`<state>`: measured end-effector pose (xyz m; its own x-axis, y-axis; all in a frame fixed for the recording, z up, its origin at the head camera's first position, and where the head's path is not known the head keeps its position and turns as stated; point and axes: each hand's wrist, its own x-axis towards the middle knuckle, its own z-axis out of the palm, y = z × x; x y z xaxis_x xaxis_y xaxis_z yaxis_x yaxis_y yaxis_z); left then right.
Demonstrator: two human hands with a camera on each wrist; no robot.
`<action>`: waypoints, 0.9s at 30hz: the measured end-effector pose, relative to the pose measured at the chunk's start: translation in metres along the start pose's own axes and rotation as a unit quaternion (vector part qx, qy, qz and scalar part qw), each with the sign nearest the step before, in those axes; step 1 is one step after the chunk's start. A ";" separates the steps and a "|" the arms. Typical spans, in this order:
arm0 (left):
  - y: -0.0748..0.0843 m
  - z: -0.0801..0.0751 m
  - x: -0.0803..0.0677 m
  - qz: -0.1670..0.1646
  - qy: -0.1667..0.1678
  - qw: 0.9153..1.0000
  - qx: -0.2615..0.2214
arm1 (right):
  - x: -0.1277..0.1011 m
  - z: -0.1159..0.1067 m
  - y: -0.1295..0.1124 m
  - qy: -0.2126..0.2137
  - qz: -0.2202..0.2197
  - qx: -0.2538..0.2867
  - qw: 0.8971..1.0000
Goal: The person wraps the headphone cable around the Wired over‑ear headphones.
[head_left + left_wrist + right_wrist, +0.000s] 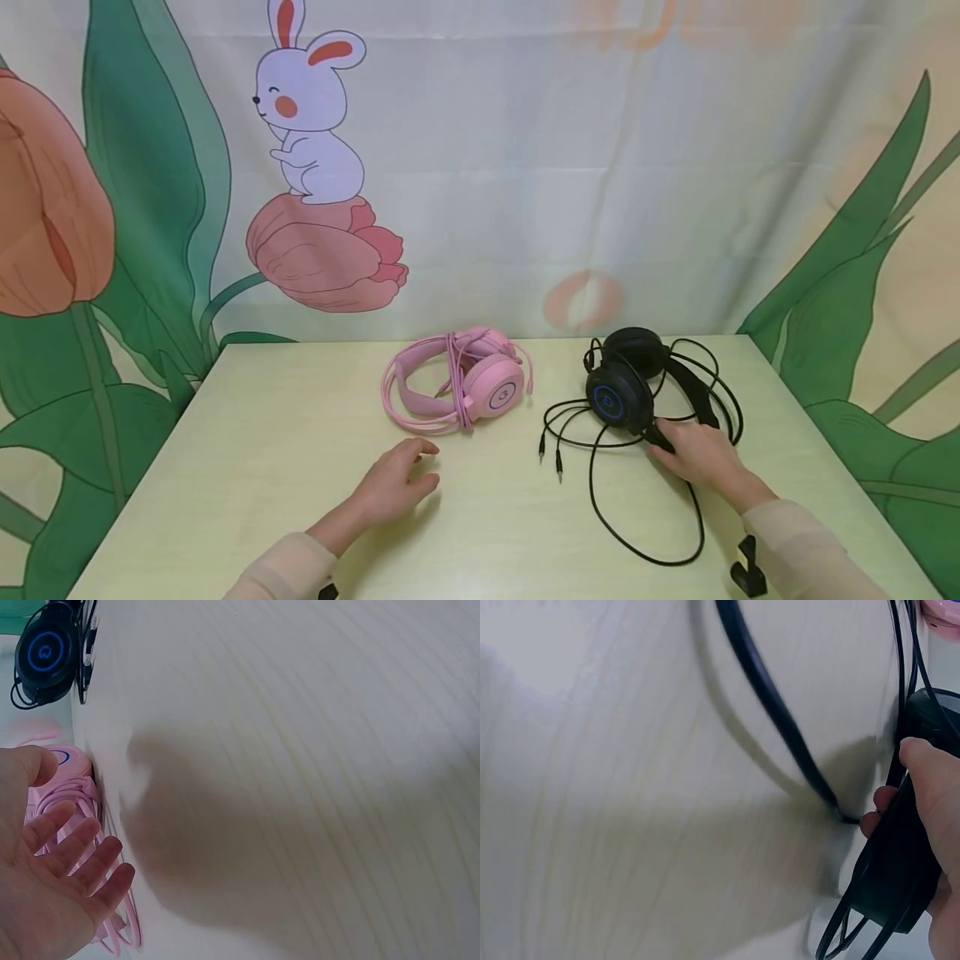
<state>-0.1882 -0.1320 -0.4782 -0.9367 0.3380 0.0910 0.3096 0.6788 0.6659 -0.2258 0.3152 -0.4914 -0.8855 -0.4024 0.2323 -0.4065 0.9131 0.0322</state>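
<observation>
Head view: I see my right hand (701, 457) gripping the black headset (637, 383) at four o'clock on the table (262, 433).

Left wrist: left hand (52, 877) spread, beside the pink headset (67, 795).

Right wrist: the loose cable (772, 705) could snag when lifted.

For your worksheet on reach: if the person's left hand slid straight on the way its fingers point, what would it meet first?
Probably the pink headset: the left hand lies open, fingers aimed at its headband, with bare table between.
</observation>
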 end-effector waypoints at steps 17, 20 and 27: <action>0.000 0.001 0.000 -0.002 0.011 1.000 -0.001 | 0.026 -0.020 -0.016 0.019 -0.014 0.051 0.998; 0.000 0.001 0.000 -0.003 0.012 1.000 -0.001 | 0.029 -0.025 -0.021 0.018 -0.003 0.069 0.997; 0.000 0.001 0.002 -0.005 0.012 1.000 -0.001 | 0.037 -0.038 -0.033 0.024 0.028 0.138 0.990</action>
<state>-0.1900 -0.1300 -0.4788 -0.9436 0.3148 0.1024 0.2996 0.6806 0.6686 -0.2363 0.2728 -0.4467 -0.8993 -0.3425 0.2719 -0.4094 0.8780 -0.2480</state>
